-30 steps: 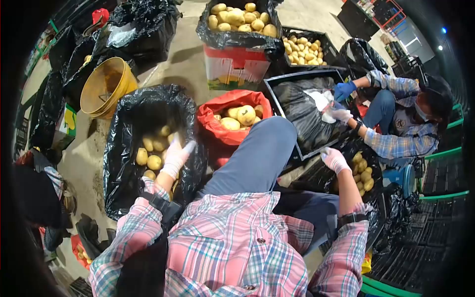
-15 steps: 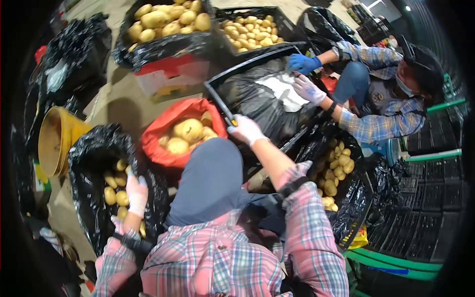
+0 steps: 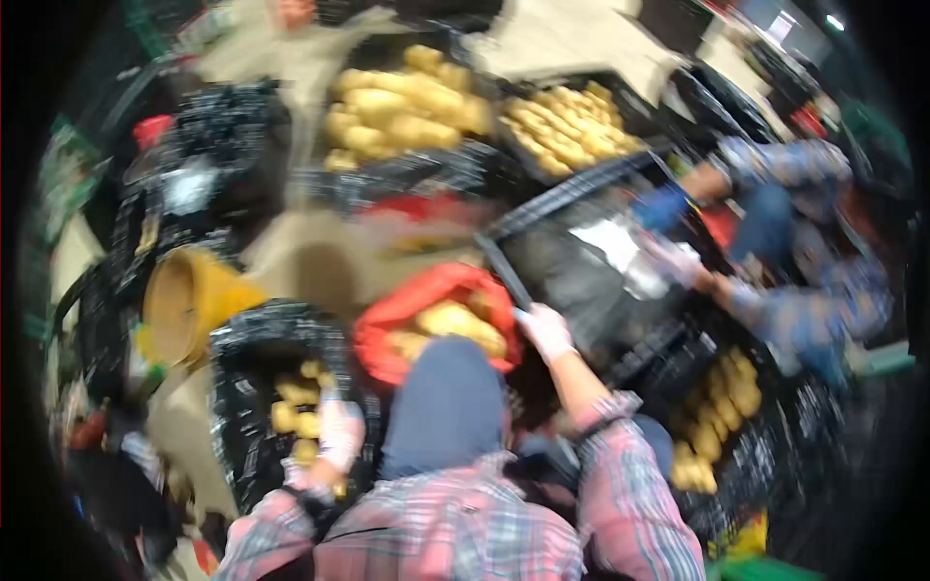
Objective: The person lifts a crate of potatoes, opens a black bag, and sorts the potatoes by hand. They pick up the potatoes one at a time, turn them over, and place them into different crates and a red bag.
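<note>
My left hand [image 3: 341,431], in a pale glove, is down inside a black plastic bag [image 3: 239,339] at the left. Several potatoes [image 3: 294,416] lie in that bag, against its fingers, which are smeared by motion. My right hand [image 3: 545,332], gloved too, is closed at the near corner of a black crate [image 3: 504,271]. A dark plastic sheet [image 3: 567,290] with a white patch [image 3: 620,254] covers the crate's contents. Between my hands, in front of my knee, stands a red bag [image 3: 373,334] of larger potatoes [image 3: 455,324].
A co-worker's blue-gloved hand [image 3: 662,207] and pale-gloved hand [image 3: 675,261] are over the crate's far side. Potatoes fill a lined box [image 3: 407,107] and a crate [image 3: 572,126] behind. A yellow bucket [image 3: 184,305] lies tilted at left. More potatoes [image 3: 722,412] sit in a black bag at right.
The whole view has swung, so everything sits further right and lower, and is blurred. My left hand remains in the black bag, my right at the crate's corner.
</note>
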`<state>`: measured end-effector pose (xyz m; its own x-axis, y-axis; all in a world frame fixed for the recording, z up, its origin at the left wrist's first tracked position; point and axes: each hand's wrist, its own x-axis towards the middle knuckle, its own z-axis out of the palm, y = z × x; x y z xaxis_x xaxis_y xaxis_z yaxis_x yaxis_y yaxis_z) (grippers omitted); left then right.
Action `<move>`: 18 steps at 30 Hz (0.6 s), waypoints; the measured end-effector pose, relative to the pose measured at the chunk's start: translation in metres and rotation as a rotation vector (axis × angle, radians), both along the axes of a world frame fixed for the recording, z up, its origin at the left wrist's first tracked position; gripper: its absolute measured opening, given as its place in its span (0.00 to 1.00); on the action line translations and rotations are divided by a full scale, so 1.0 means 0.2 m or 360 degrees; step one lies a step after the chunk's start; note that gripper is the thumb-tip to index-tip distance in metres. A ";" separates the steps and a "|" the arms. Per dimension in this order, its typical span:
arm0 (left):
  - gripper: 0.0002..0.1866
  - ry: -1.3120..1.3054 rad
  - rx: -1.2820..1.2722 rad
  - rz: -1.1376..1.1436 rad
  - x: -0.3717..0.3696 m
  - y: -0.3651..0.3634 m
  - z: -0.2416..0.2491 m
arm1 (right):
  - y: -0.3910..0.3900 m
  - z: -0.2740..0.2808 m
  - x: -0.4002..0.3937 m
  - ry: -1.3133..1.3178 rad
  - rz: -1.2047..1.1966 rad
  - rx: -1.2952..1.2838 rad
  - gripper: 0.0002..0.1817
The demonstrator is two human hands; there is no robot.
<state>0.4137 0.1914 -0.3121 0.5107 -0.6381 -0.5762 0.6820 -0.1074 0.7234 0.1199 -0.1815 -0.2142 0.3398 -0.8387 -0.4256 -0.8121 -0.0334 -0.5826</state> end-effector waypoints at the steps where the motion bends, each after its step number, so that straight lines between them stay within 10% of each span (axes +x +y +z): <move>1: 0.24 -0.0863 0.0576 -0.0068 0.02 0.02 -0.12 | 0.00 -0.07 0.01 -0.0091 -0.0084 0.0015 0.27; 3: 0.04 -0.2431 0.0963 -0.0503 -0.15 -0.14 0.32 | 0.02 -0.01 0.00 -0.0077 -0.0105 -0.0022 0.26; 5: 0.17 -0.2046 0.0925 -0.0581 -0.25 -0.26 0.77 | -0.03 -0.28 -0.05 -0.0254 -0.0125 -0.0079 0.23; 8: 0.21 -0.2049 0.0839 -0.0502 -0.14 -0.19 0.37 | -0.08 -0.45 -0.03 -0.0488 -0.0269 0.0074 0.17; 18: 0.29 -0.1835 0.0909 -0.0555 -0.11 -0.19 0.39 | -0.30 -0.88 -0.04 -0.0354 -0.0230 -0.0131 0.14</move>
